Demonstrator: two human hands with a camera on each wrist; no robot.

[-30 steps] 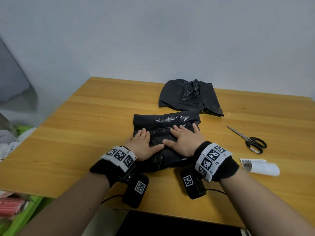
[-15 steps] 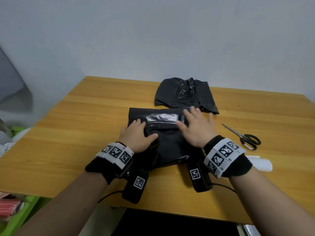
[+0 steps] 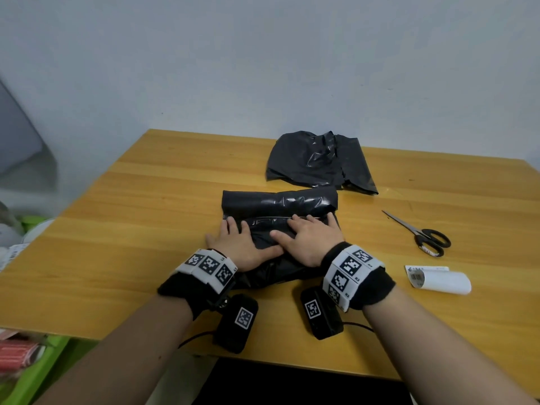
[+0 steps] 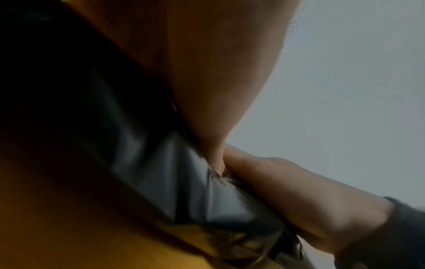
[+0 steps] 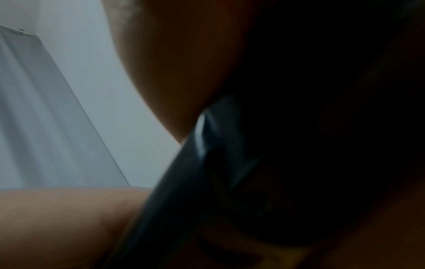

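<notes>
A black plastic bag lies on the wooden table, its far end rolled or folded into a thick band. My left hand lies flat on its near left part, fingers straight. My right hand presses flat beside it, fingertips against the band's near edge. The thumbs nearly meet. In the left wrist view the black bag sits under my palm, with the right hand alongside. The right wrist view is dark, showing the bag and my left forearm.
A second crumpled black bag lies just beyond. Black-handled scissors lie to the right, and a white paper roll sits nearer the front right. Green bins stand beside the table's left edge.
Both hands slid forward over the bag and came back near the fold. The bag's far end now forms a neater, thicker band. The view shifted slightly.
</notes>
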